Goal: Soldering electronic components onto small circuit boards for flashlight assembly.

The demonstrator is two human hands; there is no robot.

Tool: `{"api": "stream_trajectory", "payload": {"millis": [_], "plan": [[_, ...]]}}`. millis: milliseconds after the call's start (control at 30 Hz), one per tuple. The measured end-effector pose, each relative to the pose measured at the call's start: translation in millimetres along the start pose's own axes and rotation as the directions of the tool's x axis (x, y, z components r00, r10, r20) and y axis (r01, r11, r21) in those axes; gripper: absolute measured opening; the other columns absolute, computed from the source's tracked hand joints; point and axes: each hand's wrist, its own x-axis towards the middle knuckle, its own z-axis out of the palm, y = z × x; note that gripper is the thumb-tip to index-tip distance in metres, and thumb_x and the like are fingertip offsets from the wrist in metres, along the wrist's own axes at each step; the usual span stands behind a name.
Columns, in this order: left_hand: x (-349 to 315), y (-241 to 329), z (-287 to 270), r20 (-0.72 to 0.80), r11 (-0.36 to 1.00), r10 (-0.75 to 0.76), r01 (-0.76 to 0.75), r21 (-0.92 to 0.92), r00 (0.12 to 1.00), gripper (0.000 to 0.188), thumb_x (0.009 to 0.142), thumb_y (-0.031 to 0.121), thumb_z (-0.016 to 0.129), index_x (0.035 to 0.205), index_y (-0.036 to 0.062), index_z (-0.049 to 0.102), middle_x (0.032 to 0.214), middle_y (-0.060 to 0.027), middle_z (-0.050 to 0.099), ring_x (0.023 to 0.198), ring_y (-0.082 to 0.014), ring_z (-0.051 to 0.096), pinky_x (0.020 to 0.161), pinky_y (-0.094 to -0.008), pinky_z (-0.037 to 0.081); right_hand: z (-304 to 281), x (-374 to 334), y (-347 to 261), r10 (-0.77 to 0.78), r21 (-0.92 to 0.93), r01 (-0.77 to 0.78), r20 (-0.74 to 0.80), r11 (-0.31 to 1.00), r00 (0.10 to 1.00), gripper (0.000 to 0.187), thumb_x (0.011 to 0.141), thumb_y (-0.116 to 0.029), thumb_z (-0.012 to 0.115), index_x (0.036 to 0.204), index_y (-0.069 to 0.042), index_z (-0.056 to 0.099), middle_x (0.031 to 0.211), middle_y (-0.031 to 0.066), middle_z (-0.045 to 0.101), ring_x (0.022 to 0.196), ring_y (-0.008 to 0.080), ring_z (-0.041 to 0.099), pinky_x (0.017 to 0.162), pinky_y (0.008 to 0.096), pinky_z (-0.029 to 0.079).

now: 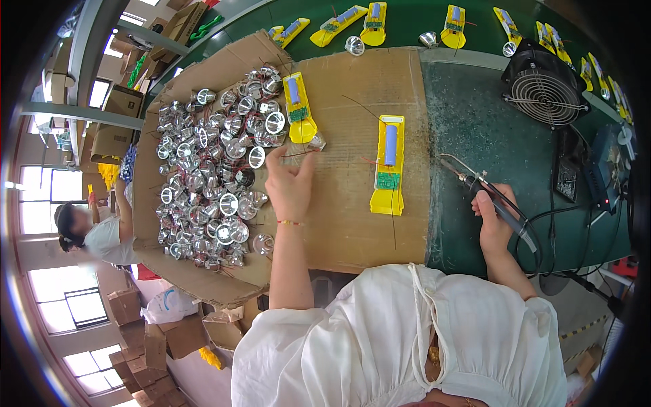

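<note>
My right hand [497, 220] is closed round a soldering iron [503, 207] with a dark handle, a thin curved metal tube beside its tip, and a trailing cable. Its tip points left toward a yellow flashlight housing [387, 197] lying on the cardboard, which carries a lilac battery cell [391, 145], a green circuit board [388, 180] and loose wires. My left hand [290, 183] has its thumb and forefinger apart, just below a second yellow housing [303, 130]. A small silvery reflector cup [317, 141] sits by the thumb, and a thin dark wire crosses between the fingertips.
A cardboard box [154, 239] heaped with silvery reflectors [203, 178] stands at left. Several yellow housings [454, 30] line the far green bench. A black fan [548, 95] and a blue soldering station [605, 178] are at right. Another person [102, 234] works at far left.
</note>
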Motion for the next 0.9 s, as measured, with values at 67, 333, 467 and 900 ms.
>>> {"api": "stream_trajectory", "payload": {"millis": [67, 333, 467, 900], "plan": [[-2.8, -7.0, -2.1, 0.022, 0.943, -0.191, 0.190, -0.273, 0.981, 0.038, 0.083, 0.023, 0.069, 0.110, 0.0010, 0.053, 0.059, -0.0041, 0.058, 0.047, -0.0130, 0.054, 0.047, -0.0265, 0.042, -1.0, -1.0, -0.6, 0.007, 0.005, -0.007, -0.003, 1.000, 1.000, 0.021, 0.087, -0.015, 0.065, 0.095, 0.002, 0.057, 0.074, 0.0069, 0.061, 0.063, 0.0093, 0.056, 0.058, 0.0224, 0.046], [22.3, -13.2, 19.4, 0.346, 0.246, -0.440, 0.482, -0.841, 0.828, 0.026, 0.090, 0.015, 0.062, 0.111, 0.0013, 0.054, 0.081, -0.0030, 0.061, 0.067, -0.0080, 0.055, 0.056, -0.0199, 0.043, 3.6, -0.5, -1.3, -0.013, -0.032, 0.014, 0.012, 0.999, 1.000, 0.020, 0.087, -0.016, 0.065, 0.092, 0.001, 0.056, 0.072, 0.0060, 0.060, 0.063, 0.0087, 0.055, 0.058, 0.0224, 0.046], [1.0, -13.3, 11.8, 0.162, 0.538, -0.375, 0.357, -0.764, 0.913, 0.019, 0.089, 0.012, 0.063, 0.102, -0.0018, 0.063, 0.084, -0.0022, 0.063, 0.068, -0.0079, 0.057, 0.059, -0.0204, 0.046, 2.1, -1.1, -5.1, -0.003, -0.025, 0.003, 0.005, 1.000, 1.000, 0.021, 0.087, -0.016, 0.065, 0.092, 0.001, 0.056, 0.072, 0.0061, 0.060, 0.063, 0.0088, 0.055, 0.058, 0.0221, 0.046], [-72.0, 24.3, 19.6, 0.510, 0.850, -0.080, 0.326, -0.415, 0.857, 0.011, 0.083, 0.006, 0.070, 0.088, -0.0031, 0.068, 0.074, -0.0033, 0.066, 0.062, -0.0072, 0.058, 0.058, -0.0190, 0.047, 13.4, -25.9, -36.9, -0.127, -0.154, 0.193, 0.356, 0.969, 0.926, 0.019, 0.083, -0.011, 0.068, 0.092, 0.001, 0.057, 0.081, 0.0093, 0.062, 0.068, 0.0135, 0.059, 0.060, 0.0260, 0.047]]}}
